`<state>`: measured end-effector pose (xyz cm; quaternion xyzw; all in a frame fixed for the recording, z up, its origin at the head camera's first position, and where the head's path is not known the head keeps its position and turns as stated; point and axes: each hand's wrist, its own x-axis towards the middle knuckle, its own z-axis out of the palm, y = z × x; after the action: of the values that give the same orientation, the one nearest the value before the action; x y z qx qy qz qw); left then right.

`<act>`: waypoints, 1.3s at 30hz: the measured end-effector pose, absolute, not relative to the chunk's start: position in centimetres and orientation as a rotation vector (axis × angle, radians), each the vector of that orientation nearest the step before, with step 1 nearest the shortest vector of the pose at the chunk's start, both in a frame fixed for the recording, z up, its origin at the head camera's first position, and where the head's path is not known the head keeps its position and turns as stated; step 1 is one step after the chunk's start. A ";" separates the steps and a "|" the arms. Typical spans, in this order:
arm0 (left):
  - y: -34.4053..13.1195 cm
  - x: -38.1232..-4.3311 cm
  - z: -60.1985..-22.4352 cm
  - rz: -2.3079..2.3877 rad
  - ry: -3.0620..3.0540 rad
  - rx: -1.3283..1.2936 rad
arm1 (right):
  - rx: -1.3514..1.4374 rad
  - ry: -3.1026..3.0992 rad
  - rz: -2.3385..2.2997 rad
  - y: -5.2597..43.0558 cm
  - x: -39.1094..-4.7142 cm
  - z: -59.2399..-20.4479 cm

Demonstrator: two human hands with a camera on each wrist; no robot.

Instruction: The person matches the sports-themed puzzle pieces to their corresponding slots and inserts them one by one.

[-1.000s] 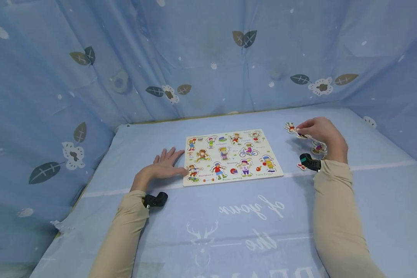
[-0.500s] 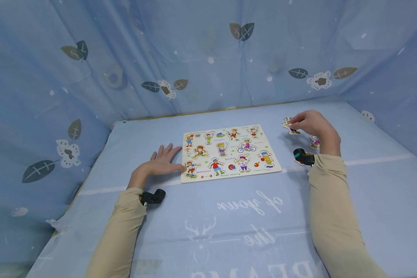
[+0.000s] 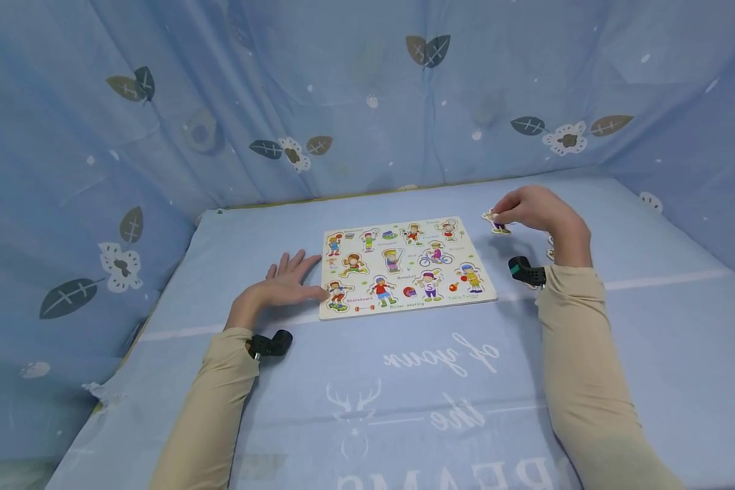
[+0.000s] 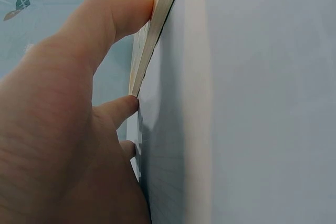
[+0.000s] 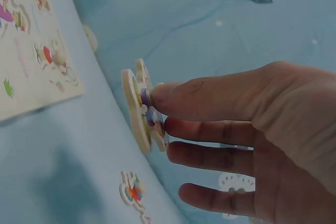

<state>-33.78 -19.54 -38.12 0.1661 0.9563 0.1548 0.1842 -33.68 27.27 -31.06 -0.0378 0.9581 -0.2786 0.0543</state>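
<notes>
I have the left hand [image 3: 282,287] spread, thumb against the board [image 3: 376,267]. Past its right side, the right hand [image 3: 540,208] pinches what look like two wooden pieces [image 5: 134,113] above the table [image 3: 655,327]. I judge this a carrying step; the next move calls for a steady pinch.

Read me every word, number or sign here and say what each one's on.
"Skateboard": puzzle board
"Roller-skating": puzzle board
"Baseball": puzzle board
"Table", next word blurred: puzzle board
"S": figure's shirt, same board
"of your", mirrored: tablecloth
"the", mirrored: tablecloth
Other board labels are too small or blurred; the tablecloth's bottom letters are cut off.
</notes>
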 end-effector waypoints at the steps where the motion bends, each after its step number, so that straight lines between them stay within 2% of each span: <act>1: -19.5 -33.8 -38.1 0.437 2.696 0.468 | -0.121 2.906 -0.841 27.0 -33.7 -30.9; 14: -19.4 -33.8 -38.0 0.422 2.703 0.475 | -0.246 2.866 -0.715 22.6 -34.2 -29.9; 23: -19.4 -33.7 -38.0 0.436 2.689 0.474 | -0.259 2.814 -0.705 21.5 -34.0 -30.0; 39: -19.5 -33.6 -37.9 0.438 2.692 0.478 | -0.456 2.704 -0.521 18.7 -34.0 -29.9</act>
<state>-33.61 -19.52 -37.94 0.1696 0.9554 0.1554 0.1851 -33.95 18.68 -29.89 -0.1607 0.9539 -0.1840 0.1745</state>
